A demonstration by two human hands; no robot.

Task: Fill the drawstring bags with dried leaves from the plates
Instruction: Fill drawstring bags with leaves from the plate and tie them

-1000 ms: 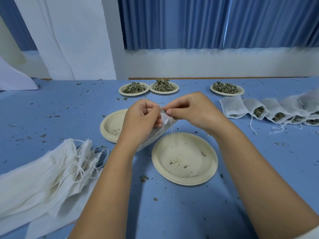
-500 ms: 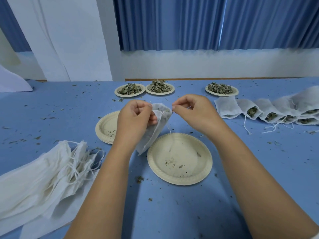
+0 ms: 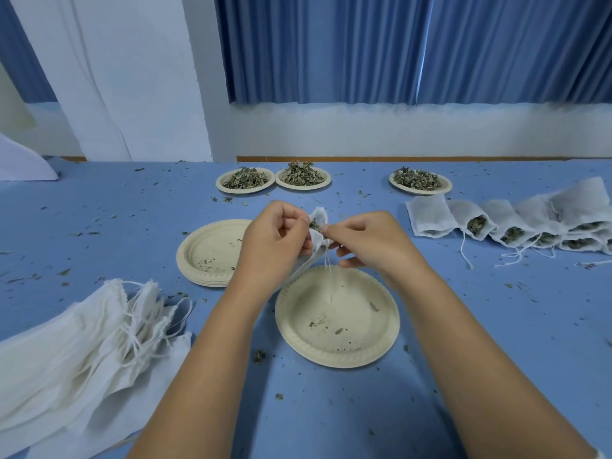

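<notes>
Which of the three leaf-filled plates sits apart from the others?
The rightmost plate stands alone; the left plate and middle plate sit side by side.

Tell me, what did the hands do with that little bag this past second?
The right hand drew away from the bag, then came back to pinch its mouth. The left hand kept gripping it. The near plate and the bag pile stayed put.

Blue curtains hang behind the blue table (white wall between).
</notes>
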